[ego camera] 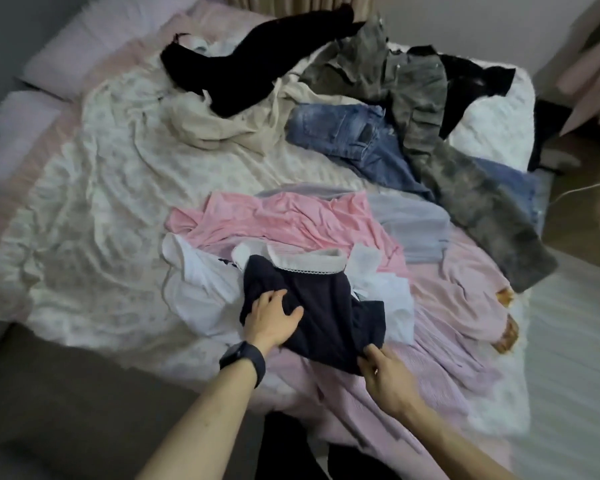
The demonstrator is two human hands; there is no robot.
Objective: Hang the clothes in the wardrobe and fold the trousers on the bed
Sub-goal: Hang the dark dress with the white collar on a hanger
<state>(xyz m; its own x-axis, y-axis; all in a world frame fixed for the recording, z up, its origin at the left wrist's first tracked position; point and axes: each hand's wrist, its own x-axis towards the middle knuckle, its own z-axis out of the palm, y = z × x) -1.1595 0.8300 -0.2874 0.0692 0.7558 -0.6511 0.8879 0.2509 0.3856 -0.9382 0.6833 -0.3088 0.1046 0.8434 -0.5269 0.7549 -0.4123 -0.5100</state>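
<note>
With left hand (274,317) spread loose on the dark top (326,306) at the near end of the bed (84,202), right hand (378,370) pinching its bottom edge — could slip from that small pinch, or drag the white shirt (201,292) underneath along too.

A single view is given, taken from a camera worn on the head. It is set above the near edge of the bed (94,188) and is aimed forward and down across the mattress. The left hand (272,320) and the right hand (383,372) are seen close below the lens, at a dark garment (326,306), with both forearms entering from the bottom edge. The pillows (84,43) are caught at the far left and the floor (575,341) at the right. Lines are bent towards the edges by the wide lens.
</note>
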